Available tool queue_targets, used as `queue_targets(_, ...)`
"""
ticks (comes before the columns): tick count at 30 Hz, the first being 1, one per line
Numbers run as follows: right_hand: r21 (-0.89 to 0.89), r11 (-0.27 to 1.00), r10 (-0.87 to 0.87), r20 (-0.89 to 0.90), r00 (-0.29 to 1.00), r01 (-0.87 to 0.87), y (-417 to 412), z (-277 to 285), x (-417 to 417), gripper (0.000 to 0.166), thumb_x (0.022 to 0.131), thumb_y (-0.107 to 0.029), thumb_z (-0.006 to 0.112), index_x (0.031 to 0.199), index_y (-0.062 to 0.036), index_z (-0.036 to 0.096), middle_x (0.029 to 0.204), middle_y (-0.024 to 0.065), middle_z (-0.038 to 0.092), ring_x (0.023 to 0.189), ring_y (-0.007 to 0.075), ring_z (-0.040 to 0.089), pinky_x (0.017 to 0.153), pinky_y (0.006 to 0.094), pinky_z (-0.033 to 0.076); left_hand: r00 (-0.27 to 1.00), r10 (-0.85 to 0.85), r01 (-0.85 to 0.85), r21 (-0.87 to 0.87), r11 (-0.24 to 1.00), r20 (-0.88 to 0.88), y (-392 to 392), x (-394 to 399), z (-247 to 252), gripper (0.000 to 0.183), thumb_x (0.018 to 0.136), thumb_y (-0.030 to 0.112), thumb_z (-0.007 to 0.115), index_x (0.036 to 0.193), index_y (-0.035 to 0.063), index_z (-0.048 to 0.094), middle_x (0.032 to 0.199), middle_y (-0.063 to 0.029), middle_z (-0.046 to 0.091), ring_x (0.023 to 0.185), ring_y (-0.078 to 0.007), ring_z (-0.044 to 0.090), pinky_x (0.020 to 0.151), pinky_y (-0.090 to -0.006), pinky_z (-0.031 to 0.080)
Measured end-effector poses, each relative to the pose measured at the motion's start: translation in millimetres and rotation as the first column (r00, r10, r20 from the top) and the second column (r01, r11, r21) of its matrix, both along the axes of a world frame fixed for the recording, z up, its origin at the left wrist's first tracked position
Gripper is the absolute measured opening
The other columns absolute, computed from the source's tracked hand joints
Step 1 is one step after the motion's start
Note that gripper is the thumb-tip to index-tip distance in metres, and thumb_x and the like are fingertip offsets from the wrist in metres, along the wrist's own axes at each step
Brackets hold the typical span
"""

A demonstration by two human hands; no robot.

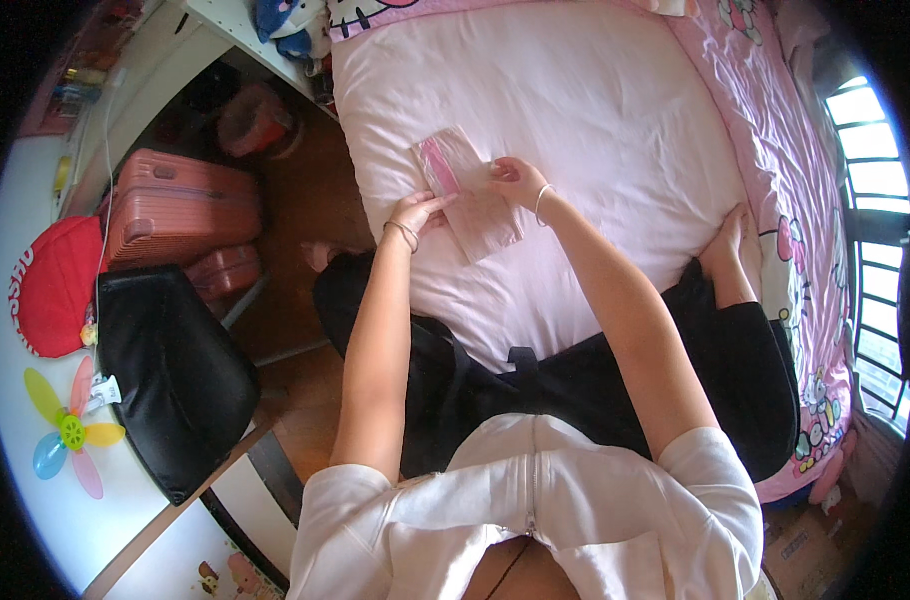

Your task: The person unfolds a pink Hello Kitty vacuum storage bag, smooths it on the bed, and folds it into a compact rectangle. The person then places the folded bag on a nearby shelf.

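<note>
A flat, pale pink packet [479, 217], seemingly of thin plastic, lies slanted on the light pink bed sheet [560, 97]. A brighter pink strip [440, 165] runs along the upper part of its left side. My left hand [419, 213] holds the packet's left edge, fingertips resting over the surface by the strip. At the opposite edge is my right hand [521, 180], its fingers curled close to the packet. Whether the right fingers pinch the packet is not clear. Both wrists wear thin bracelets.
My crossed legs in black trousers [725, 375] border the sheet. A rumpled pink quilt [785, 172] lies along the right, beside a barred window [871, 225]. To the left stand a pink suitcase [188, 210], a black chair [177, 367] and a desk with a colourful toy fan [72, 431].
</note>
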State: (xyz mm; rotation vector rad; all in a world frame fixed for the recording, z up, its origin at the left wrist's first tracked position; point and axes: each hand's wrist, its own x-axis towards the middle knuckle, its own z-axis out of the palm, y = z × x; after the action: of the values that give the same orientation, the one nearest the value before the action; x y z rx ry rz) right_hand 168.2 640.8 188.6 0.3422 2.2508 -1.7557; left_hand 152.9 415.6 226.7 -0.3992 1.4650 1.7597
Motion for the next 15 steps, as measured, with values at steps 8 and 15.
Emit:
queue_targets(8,0.215,0.903,0.303,0.297,0.906,-0.372,-14,28,-31,0.045,0.071,-0.015,0.071,0.111,-0.0015,0.058,0.097,0.0076,0.063,0.088,0.0148,0.059,0.075,0.0272,0.048,0.993,0.076,-0.075,0.008,0.997,-0.094,14,12,-5,0.029,0.078,0.009,0.066,0.104,0.0012,0.054,0.098,-0.0060,0.060,0.084,-0.0158,0.060,0.072,-0.0290,0.051)
queue_targets(15,0.057,0.961,0.243,0.291,0.926,-0.270,-4,9,-32,0.040,0.071,-0.018,0.071,0.106,-0.0028,0.060,0.093,0.0036,0.064,0.081,0.0123,0.059,0.072,0.0269,0.048,0.986,0.119,-0.099,0.160,0.982,-0.120,20,12,-9,0.025,0.081,0.006,0.062,0.104,0.0041,0.052,0.100,-0.0056,0.059,0.088,-0.0148,0.060,0.075,-0.0277,0.051)
